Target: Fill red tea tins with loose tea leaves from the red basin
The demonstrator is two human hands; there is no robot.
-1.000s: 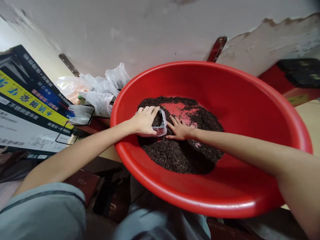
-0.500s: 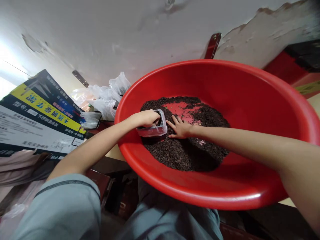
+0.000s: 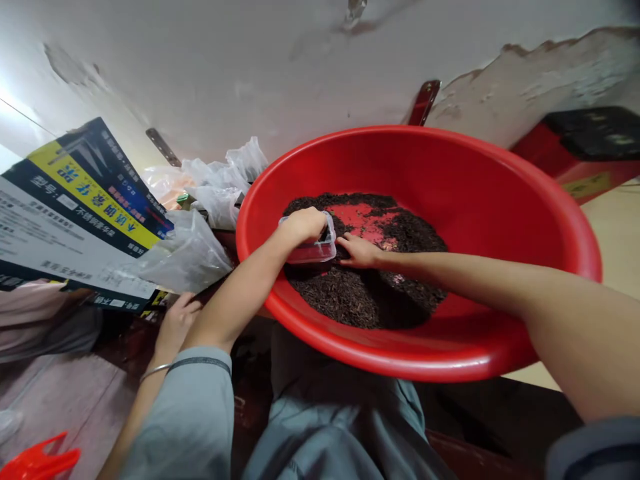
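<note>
The right hand has narrowed beside the tub; the left hand dips inside, both grips hidden. Gathering flakes seems underway; next calls for a steady tub.

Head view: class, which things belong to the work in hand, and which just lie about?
In use:
left hand, in the clear container
right hand, at the dark shreds
red basin

Apparently just lying about:
printed carton
plastic bags left of the basin
red object, lower left
</note>
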